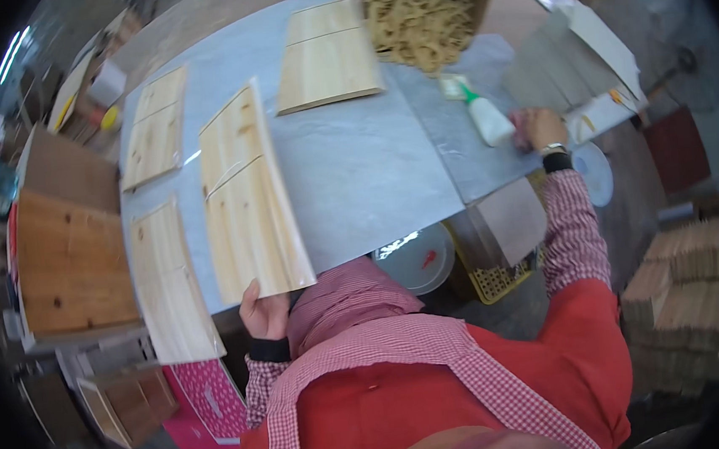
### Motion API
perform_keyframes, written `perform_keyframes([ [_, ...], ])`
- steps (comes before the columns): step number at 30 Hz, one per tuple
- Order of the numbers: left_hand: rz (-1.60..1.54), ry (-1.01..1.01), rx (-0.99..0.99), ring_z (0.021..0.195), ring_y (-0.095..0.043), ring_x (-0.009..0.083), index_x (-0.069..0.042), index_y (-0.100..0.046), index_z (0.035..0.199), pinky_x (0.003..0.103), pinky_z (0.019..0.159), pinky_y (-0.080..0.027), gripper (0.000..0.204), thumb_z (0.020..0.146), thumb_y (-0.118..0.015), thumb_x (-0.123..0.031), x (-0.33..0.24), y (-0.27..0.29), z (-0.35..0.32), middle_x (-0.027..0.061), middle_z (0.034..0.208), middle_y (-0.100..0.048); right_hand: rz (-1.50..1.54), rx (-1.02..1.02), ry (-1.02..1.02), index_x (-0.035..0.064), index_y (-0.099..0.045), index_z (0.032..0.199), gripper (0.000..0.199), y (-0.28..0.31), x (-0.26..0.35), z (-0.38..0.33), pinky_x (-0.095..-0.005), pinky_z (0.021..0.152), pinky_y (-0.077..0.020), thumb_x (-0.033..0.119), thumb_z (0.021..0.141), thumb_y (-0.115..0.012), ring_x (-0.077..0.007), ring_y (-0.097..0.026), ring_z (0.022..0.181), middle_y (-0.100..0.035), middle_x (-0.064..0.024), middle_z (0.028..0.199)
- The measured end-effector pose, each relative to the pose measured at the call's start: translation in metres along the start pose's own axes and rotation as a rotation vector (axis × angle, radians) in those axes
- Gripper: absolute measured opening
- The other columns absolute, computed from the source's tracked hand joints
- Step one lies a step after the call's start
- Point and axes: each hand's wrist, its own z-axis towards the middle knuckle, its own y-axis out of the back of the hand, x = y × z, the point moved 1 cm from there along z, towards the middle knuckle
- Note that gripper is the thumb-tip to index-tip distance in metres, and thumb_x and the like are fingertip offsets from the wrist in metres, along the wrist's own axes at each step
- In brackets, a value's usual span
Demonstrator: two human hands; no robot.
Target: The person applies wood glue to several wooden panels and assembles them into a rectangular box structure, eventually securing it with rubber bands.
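- Print [213, 401] in white marked a pink box [187, 377] at the lower left of the head view, too small to make out.
- Blur hid any marking on the white bottle [492, 123] with a green top, at the right part of the bench [356, 182].
- The left hand [265, 316] came up at the bench's near edge, its grip clamped on the near end of a wooden panel [249, 216], thumb on the upper face, other fingers mostly hidden.
- That panel, crossed by a thin line, stretched forward over the bench; whether it touched the surface could not be told.
- The right arm reached forward and outward, a watch [552, 149] at its wrist; the right hand [546, 128] was at a small pinkish-red thing [523, 130] just beside the bottle, and whether that grip was closed could not be told.
- Three other panels [174, 281] lay around the held one, and tan bands [423, 17] filled a container beyond.
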Motion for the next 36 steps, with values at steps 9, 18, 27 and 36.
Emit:
perform_keyframes([
  [9,0.161,-0.071,-0.045,0.133,-0.052,0.0310,0.001,-0.037,0.146,0.047,0.110,-0.047,0.055,0.095,-0.056,-0.006,-0.001,-0.020,-0.017,0.0191,0.145,-0.050,0.201,-0.398,0.833,0.0059,-0.054,0.136,0.050,0.011,0.313,-0.021,-0.0518,0.108,-0.0380,0.019,0.088,-0.063,-0.0367,-0.048,0.132,-0.052,-0.0172,0.143],
  [18,0.269,-0.246,-0.033,0.136,-0.048,0.0325,0.000,-0.029,0.151,0.051,0.114,-0.040,0.066,0.091,-0.055,-0.002,-0.019,-0.050,-0.067,0.0196,0.150,-0.044,0.057,-0.179,0.777,0.0072,-0.053,0.138,0.043,0.027,0.401,0.043,-0.0518,0.104,-0.0421,0.017,0.097,-0.049,-0.0366,-0.052,0.131,-0.056,-0.0174,0.140],
  [27,0.012,-0.236,0.236,0.136,-0.048,0.0303,0.003,-0.038,0.145,0.046,0.117,-0.036,0.052,0.097,-0.054,-0.009,-0.049,-0.072,-0.061,0.0201,0.148,-0.047,0.312,-0.415,1.064,-0.0005,-0.069,0.104,0.035,0.288,0.332,0.124,-0.0414,0.079,-0.0536,0.012,0.072,-0.068,-0.0298,-0.069,0.085,-0.070,-0.0236,0.092],
  [36,0.333,-0.392,0.084,0.130,-0.052,0.0326,0.003,-0.038,0.145,0.051,0.107,-0.044,0.057,0.093,-0.056,-0.007,-0.072,-0.098,-0.089,0.0204,0.144,-0.050,0.501,-0.245,1.323,0.0012,-0.054,0.133,0.054,0.159,0.280,-0.176,-0.0402,0.104,-0.0466,-0.003,0.080,-0.057,-0.0329,-0.060,0.121,-0.061,-0.0190,0.131],
])
